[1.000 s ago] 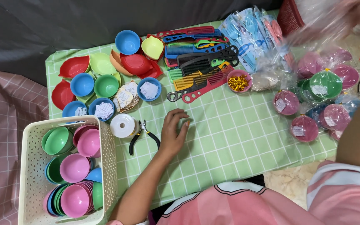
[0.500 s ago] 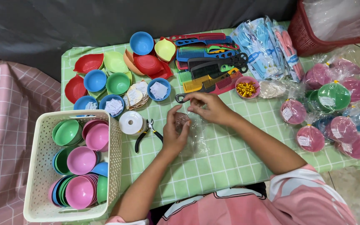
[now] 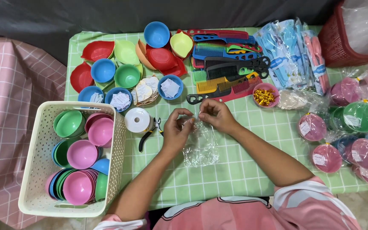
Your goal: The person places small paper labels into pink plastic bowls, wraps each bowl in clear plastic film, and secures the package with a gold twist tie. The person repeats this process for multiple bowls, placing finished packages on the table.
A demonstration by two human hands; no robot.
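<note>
Currently both hands pinch the clear plastic bag mouth: left hand, right hand. Opening step, I'd judge; next needs fingertip separation. Pliers just left.

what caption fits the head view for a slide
Both hands, left hand and right hand, hold a clear plastic bag over a green checked table.

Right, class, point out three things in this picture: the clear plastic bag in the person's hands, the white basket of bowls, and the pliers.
Clear plastic bag point(image 3: 201, 147), head view, on its crinkled middle.
White basket point(image 3: 34, 168), head view, on its left wall.
Pliers point(image 3: 146, 138), head view, on a black handle.
</note>
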